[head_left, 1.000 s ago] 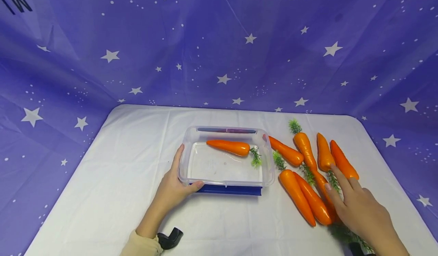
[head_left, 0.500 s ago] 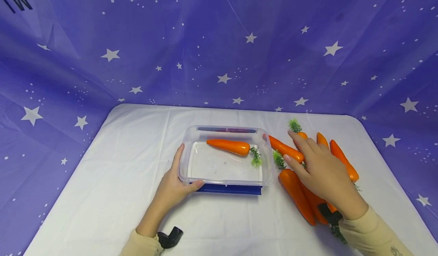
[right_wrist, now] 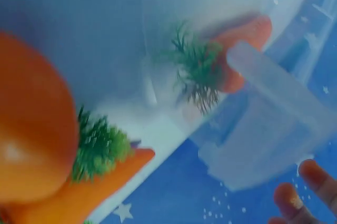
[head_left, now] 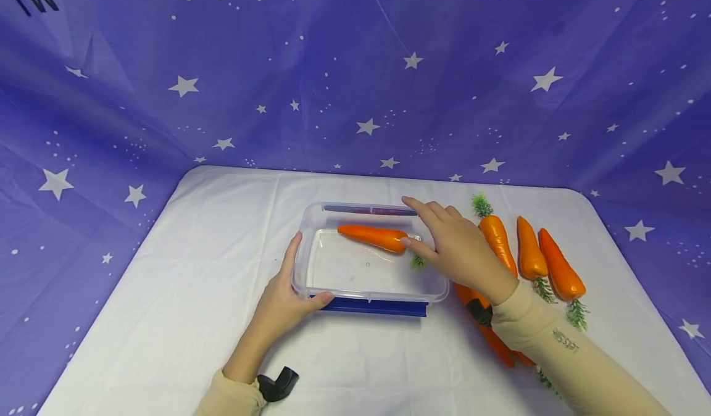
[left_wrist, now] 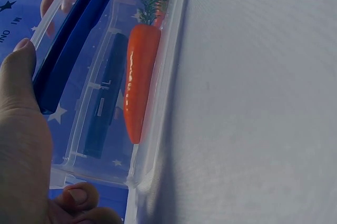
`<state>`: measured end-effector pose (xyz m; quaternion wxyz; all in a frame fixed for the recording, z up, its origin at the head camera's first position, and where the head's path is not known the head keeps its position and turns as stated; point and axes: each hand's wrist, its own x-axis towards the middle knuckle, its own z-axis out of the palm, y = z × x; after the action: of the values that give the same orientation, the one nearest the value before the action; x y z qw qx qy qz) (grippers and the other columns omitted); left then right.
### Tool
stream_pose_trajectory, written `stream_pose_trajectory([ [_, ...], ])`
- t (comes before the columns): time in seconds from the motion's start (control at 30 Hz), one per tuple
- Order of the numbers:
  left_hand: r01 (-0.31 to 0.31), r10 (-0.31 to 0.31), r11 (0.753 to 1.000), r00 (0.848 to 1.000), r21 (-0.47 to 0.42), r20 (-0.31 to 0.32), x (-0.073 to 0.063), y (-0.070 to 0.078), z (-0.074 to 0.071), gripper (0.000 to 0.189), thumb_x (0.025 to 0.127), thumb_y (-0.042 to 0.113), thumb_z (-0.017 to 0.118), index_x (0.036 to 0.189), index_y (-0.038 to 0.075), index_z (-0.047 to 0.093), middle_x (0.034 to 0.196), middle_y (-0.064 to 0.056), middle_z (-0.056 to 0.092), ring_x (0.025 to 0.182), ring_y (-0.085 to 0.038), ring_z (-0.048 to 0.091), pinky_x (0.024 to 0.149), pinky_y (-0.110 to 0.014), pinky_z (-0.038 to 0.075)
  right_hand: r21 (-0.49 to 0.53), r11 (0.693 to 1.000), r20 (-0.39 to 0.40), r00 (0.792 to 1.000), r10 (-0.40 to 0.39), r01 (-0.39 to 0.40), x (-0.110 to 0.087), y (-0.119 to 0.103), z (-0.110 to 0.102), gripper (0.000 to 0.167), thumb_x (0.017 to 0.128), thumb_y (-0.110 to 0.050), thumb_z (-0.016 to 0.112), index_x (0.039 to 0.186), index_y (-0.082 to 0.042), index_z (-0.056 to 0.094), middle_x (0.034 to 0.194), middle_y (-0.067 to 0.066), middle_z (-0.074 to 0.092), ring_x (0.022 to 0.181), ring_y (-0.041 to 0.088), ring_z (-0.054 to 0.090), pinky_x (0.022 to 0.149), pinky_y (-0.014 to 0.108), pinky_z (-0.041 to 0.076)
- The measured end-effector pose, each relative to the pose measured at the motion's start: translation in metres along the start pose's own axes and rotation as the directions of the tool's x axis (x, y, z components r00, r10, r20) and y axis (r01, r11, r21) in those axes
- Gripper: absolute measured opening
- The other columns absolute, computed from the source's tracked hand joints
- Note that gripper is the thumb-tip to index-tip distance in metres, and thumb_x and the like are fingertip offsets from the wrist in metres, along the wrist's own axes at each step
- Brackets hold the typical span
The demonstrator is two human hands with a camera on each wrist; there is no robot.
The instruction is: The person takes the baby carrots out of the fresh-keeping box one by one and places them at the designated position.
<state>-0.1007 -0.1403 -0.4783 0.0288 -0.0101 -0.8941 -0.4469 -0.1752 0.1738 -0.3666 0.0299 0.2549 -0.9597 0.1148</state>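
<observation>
My left hand grips the left end of a clear plastic storage box, its thumb on the near rim by a blue side latch. In the left wrist view, its curled fingers show at the box's end. One glossy artificial carrot with green leaves lies inside. My right hand hovers over the box's right end with fingers spread; no carrot shows between them. Its fingertips also look bare in the right wrist view.
Several more carrots lie right of the box, among them a leafy one, a shorter one and another at far right. The right forearm partly covers others. A purple starred cloth rises behind the white table.
My right hand has moved left from the far-right carrots, across the pile, to above the box's right end. My left hand has kept its hold on the box.
</observation>
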Motion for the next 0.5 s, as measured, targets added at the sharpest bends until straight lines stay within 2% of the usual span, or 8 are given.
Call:
stream_pose_trajectory([
  [0.17,0.003,-0.003,1.000,1.000,-0.002,0.007,0.000,0.001,0.000,0.119,0.067,0.057,0.085,0.156,0.049,0.006,0.141,-0.023,0.055,0.116,-0.036,0.061,0.094,-0.059,0.048,-0.007,1.000,0.023,0.999,-0.024,0.024,0.014,-0.007,0.010,0.076,0.094,-0.051,0.061,0.158,-0.032,0.024,0.138,0.006,0.057,0.111,0.033,0.059,0.088,0.050,0.051],
  [0.5,-0.002,0.002,1.000,1.000,-0.002,0.008,-0.001,0.003,-0.002,0.119,0.067,0.055,0.086,0.156,0.047,0.007,0.139,-0.023,0.056,0.114,-0.035,0.062,0.094,-0.058,0.048,0.041,0.998,0.055,0.998,-0.040,0.037,0.030,-0.013,0.029,0.075,0.094,-0.054,0.061,0.157,-0.036,0.025,0.138,0.004,0.058,0.115,0.032,0.059,0.097,0.054,0.047],
])
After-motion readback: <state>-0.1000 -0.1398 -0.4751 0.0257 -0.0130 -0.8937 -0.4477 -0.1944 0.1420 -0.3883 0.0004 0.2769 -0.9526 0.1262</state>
